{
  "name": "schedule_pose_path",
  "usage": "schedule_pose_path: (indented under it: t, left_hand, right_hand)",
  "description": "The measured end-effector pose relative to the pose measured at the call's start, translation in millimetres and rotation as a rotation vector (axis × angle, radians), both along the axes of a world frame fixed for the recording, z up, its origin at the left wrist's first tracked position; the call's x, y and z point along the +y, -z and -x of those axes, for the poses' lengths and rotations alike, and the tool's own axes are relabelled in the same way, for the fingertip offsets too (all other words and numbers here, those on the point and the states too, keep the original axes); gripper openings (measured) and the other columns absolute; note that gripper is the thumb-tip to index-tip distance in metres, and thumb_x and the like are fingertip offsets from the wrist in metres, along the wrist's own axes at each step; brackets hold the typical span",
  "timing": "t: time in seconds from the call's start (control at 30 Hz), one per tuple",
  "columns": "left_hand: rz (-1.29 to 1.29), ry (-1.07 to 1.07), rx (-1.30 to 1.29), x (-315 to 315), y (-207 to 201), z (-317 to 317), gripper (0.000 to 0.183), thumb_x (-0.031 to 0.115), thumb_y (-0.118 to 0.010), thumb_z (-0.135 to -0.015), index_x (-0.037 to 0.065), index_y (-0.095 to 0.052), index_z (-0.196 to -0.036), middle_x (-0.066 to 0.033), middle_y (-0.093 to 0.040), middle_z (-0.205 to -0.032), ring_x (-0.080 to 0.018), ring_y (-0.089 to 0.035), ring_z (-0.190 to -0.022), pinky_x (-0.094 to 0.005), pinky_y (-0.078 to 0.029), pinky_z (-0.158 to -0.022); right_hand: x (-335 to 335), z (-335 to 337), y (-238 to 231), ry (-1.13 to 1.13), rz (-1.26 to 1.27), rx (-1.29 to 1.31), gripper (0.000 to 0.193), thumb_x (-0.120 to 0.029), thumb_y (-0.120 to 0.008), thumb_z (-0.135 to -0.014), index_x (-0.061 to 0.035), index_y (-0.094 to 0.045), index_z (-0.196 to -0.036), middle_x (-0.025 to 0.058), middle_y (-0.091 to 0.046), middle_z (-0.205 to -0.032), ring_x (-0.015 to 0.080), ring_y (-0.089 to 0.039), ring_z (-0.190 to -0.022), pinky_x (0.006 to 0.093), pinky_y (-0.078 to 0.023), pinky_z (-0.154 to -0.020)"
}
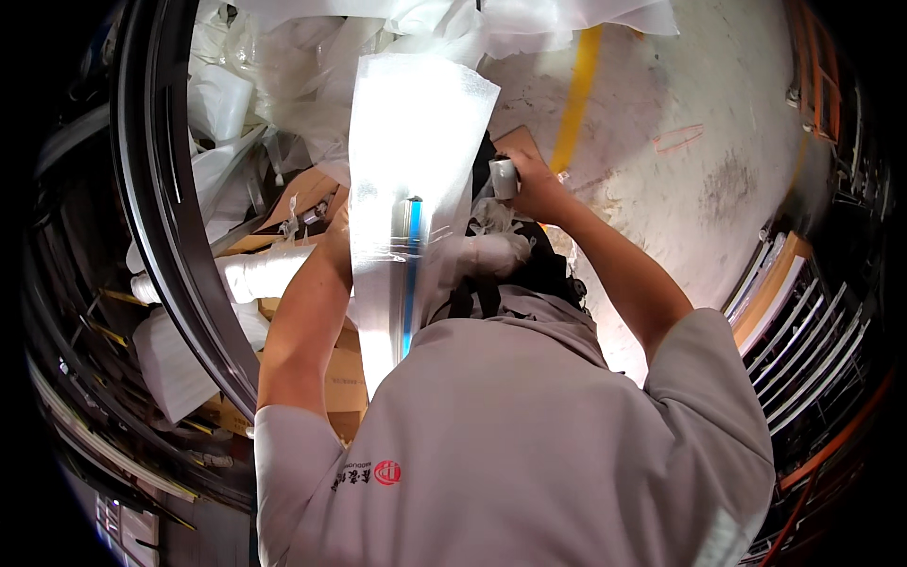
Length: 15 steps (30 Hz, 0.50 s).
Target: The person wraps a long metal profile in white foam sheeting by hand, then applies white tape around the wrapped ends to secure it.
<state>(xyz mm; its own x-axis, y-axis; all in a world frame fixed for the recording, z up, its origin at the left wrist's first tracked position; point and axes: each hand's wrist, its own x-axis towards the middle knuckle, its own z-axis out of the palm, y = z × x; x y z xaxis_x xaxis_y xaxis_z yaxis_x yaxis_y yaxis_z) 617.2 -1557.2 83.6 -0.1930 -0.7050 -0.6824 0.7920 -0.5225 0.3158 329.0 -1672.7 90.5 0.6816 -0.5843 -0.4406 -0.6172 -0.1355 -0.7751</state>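
White foam sheeting (402, 123) stands upright in front of me, wrapped round a long metal profile (413, 222) with a blue strip along it. Clear film seems to cross the foam about halfway up. My left forearm reaches up to the left side of this bundle. Its hand (341, 227) is mostly hidden behind the foam, so its fingers do not show. On the other side, my right hand (535, 185) is closed round a small white roll (504, 178). Below that roll lies a pale, film-wrapped bundle (491, 253), close to my body.
A dark curved frame bar (151, 189) rises on the left. Crumpled foam and plastic (274, 57) heap up at the far left, with cardboard (345, 378) lower down. A yellow line (573, 99) marks the concrete floor. Racks of long profiles (803, 350) stand at right.
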Motion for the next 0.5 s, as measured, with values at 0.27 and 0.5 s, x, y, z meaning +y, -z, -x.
schedule_pose_path:
  t: [0.27, 0.5]
  left_hand:
    - [-0.154, 0.042, -0.354, 5.1, -0.8, -23.0, 0.029, 0.023, -0.058, -0.101, -0.004, -0.068, -0.108, -0.0101, -0.072, -0.099, -0.0169, -0.066, -0.081, -0.0335, -0.056, -0.074]
    - [-0.021, -0.292, -1.596, 50.0, -133.0, -21.7, 0.030, 0.008, -0.058, -0.097, -0.010, -0.064, -0.120, -0.0110, -0.068, -0.101, -0.0205, -0.062, -0.094, -0.0328, -0.050, -0.086]
  right_hand:
    - [27.5, 7.3, -65.5, 0.284, -1.130, -0.361, 0.073, -0.008, -0.086, -0.069, -0.0013, -0.055, -0.134, 0.0052, -0.061, -0.119, 0.0147, -0.056, -0.112, 0.0293, -0.045, -0.099]
    - [37.0, -23.9, -49.2, 0.228, -1.204, -0.531, 0.057, -0.015, -0.082, -0.075, 0.0012, -0.061, -0.124, 0.0047, -0.063, -0.105, 0.0160, -0.061, -0.096, 0.0314, -0.048, -0.092]
